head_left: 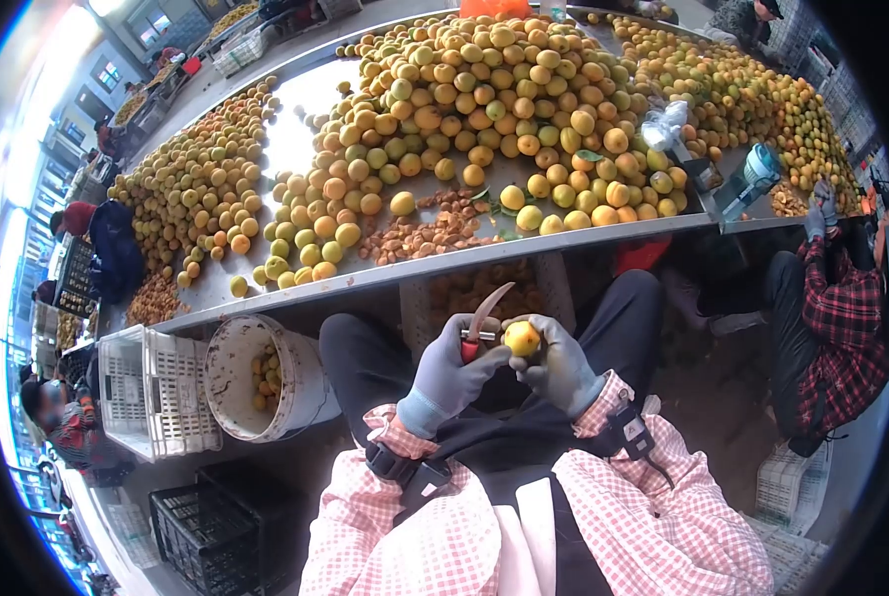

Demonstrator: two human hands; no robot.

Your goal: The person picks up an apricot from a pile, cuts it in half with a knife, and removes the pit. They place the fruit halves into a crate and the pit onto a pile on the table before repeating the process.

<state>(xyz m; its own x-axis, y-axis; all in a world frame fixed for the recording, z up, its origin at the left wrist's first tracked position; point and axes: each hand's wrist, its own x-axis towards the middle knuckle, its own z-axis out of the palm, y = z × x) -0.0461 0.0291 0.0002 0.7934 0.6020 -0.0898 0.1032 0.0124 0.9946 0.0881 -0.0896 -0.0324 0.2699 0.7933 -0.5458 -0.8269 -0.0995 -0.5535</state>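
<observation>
Apricot [522,338] gripped in right hand [561,370], knife [482,318] in left hand [447,375], below fruit-heaped table [425,266].

Glossy metal tbl [303,91]; smooth metal knife [490,302].

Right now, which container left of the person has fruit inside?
The round white bucket, tipped toward the camera; the white crate and black crate beside it show none.

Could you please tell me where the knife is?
In the head view, centre, the knife is gripped in the left hand, its curved blade pointing up beside the apricot held by the right hand.
</observation>
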